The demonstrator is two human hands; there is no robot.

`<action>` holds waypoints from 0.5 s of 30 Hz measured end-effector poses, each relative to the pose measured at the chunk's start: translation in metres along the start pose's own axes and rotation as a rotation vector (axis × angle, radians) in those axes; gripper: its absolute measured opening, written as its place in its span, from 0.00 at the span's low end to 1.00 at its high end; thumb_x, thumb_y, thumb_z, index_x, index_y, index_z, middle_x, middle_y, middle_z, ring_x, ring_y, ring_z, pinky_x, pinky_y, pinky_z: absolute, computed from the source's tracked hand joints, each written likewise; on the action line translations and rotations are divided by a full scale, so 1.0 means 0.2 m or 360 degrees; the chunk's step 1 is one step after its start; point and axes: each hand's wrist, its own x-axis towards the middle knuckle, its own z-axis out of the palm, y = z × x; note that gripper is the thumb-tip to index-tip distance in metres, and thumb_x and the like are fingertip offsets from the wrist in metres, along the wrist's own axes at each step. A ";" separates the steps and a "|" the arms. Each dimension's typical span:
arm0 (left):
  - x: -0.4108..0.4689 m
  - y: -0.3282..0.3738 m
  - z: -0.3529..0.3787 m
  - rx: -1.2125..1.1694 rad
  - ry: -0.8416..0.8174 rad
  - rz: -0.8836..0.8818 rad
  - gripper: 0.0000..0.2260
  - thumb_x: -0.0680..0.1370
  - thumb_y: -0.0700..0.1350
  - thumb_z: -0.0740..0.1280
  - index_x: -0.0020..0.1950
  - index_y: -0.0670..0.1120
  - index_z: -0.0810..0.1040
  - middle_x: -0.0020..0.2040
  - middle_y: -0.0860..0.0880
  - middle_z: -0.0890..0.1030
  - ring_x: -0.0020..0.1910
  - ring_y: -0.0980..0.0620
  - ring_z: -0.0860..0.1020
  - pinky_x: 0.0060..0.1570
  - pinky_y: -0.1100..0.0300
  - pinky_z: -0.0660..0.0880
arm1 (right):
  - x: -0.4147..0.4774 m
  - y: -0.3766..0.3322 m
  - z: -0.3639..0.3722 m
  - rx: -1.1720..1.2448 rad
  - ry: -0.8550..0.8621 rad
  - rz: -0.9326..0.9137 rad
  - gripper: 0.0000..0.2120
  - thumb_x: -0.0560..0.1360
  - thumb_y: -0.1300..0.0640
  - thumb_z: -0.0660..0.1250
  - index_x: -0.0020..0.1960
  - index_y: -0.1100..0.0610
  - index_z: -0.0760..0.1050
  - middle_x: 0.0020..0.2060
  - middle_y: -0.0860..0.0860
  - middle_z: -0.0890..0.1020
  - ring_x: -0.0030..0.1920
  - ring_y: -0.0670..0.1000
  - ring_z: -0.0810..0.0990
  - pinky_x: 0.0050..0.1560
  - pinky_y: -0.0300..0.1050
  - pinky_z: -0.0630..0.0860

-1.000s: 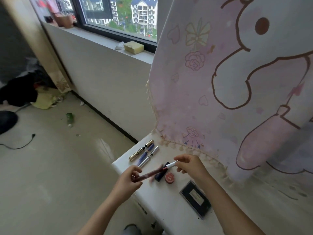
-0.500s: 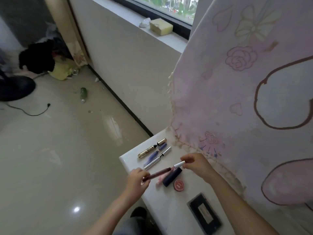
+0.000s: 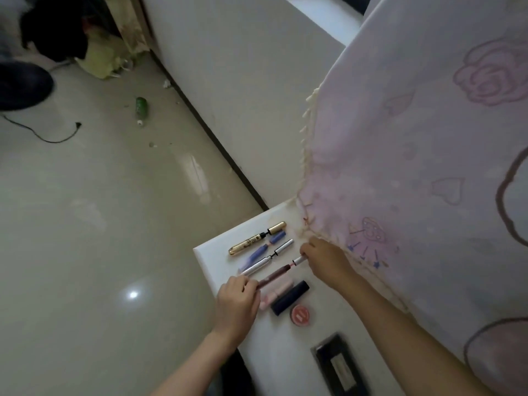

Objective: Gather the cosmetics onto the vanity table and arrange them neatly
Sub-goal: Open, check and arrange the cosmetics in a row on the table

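Observation:
On the white vanity table [image 3: 217, 252] a row of cosmetics lies side by side: a gold tube [image 3: 257, 238], a purple tube [image 3: 264, 248], a silver tube [image 3: 267, 257]. Both hands hold a dark red lip gloss [image 3: 275, 273] low over the table beside the silver tube. My left hand [image 3: 238, 302] grips its body end; my right hand [image 3: 324, 258] pinches its white cap. Nearer me lie a pink tube [image 3: 278, 291], a dark navy tube [image 3: 290, 297], a small red round pot [image 3: 300, 315] and a black flat palette [image 3: 338, 367].
A pink cartoon-print cloth [image 3: 428, 167] hangs along the table's far right side, its fringe touching the tabletop. The table's left edge drops to a glossy tiled floor [image 3: 100, 224] with a green bottle [image 3: 141, 108], a black cable [image 3: 43, 132] and dark clutter at the far left.
The view has tilted down and closer to the table. Both hands have lowered the dark red lip gloss toward the tabletop, beside the silver tube.

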 end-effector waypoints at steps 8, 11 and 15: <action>-0.03 -0.03 0.05 -0.0013 0.0191 0.0041 0.01 0.72 0.43 0.61 0.42 0.47 0.71 0.33 0.46 0.77 0.36 0.50 0.66 0.34 0.58 0.63 | 0.05 -0.03 0.06 0.0107 0.0004 0.0063 0.14 0.76 0.65 0.57 0.60 0.57 0.72 0.56 0.57 0.75 0.55 0.58 0.74 0.48 0.48 0.71; -0.04 -0.04 0.06 -0.0025 0.0183 0.0019 0.01 0.72 0.43 0.61 0.43 0.47 0.71 0.34 0.45 0.78 0.37 0.50 0.67 0.35 0.59 0.64 | 0.06 -0.05 0.05 0.0124 0.0026 0.0043 0.14 0.76 0.65 0.57 0.60 0.58 0.72 0.55 0.57 0.75 0.55 0.58 0.74 0.47 0.48 0.70; -0.04 -0.04 0.07 -0.0066 0.0170 -0.0007 0.02 0.72 0.43 0.61 0.43 0.47 0.72 0.34 0.45 0.78 0.37 0.50 0.67 0.35 0.60 0.64 | 0.06 -0.07 0.05 0.0128 0.0049 0.0042 0.13 0.76 0.64 0.57 0.58 0.59 0.72 0.54 0.57 0.75 0.53 0.58 0.74 0.47 0.48 0.70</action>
